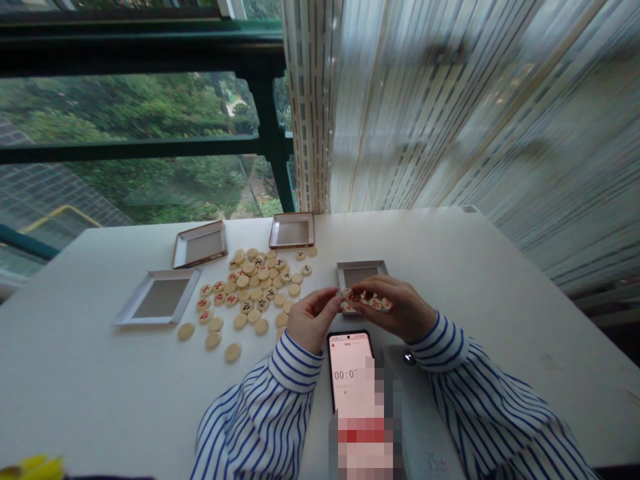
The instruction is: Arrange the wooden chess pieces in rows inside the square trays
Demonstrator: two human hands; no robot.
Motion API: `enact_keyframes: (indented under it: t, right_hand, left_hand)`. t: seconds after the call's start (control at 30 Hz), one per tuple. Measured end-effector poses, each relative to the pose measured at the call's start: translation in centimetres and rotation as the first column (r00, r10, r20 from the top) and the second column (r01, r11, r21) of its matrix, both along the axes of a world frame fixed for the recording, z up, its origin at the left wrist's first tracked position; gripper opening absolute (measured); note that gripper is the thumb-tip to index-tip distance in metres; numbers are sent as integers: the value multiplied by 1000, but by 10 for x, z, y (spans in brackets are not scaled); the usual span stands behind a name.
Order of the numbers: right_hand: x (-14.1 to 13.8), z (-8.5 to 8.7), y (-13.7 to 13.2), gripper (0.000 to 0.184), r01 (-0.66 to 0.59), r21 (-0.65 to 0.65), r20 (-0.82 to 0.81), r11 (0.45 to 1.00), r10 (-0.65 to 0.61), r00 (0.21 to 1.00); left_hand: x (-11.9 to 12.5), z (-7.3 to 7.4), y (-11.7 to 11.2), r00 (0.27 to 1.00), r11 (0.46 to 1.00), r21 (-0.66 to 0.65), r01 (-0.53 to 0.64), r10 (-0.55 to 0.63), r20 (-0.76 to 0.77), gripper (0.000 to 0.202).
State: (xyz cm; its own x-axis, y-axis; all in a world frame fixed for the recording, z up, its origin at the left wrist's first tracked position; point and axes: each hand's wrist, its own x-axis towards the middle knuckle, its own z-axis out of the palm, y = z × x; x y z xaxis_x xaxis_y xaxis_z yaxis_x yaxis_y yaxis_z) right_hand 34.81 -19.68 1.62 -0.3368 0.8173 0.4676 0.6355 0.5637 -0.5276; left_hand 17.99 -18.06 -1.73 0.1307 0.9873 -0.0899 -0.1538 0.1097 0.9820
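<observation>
Both hands meet above the near edge of a small open box [361, 273] on the white table. My left hand [313, 317] pinches with thumb and index finger at the left side of a round wooden Chinese chess piece [347, 293]. From the other side, my right hand [397, 307] curls over the box, its fingertips closed on the same piece. Beneath the fingers, several pieces with red characters [380, 304] lie in a row along the box's near side; my fingers hide some of them. To the left is a loose pile of pieces [255, 280], some face up with red or black characters, others blank side up.
A phone [350, 360] showing a timer lies just in front of the hands, partly pixelated. Three more open trays stand on the table [450, 267]: a white one [125, 313], a brown-edged one [176, 250] and another [271, 233]. A window and curtain [400, 100] are behind.
</observation>
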Motion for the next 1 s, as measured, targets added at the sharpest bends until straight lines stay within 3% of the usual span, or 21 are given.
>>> enact_keyframes:
  t: [0.23,0.47,0.67,1.0]
  right_hand:
    - [15,6,4,21,19,19,34,1000,-19,999]
    - [37,15,10,21,45,0,124,999,-45,991]
    - [51,15,19,20,51,-5,203,999,-48,978]
    - [60,10,32,18,97,-78,354,992,-64,933]
  left_hand:
    - [-3,-5,0,946,965,261,19,67,-316,22]
    - [1,-14,1,910,908,410,83,99,-402,22]
    - [1,-20,3,896,871,472,139,93,-435,22]
    - [0,-27,5,860,862,459,214,56,-507,25]
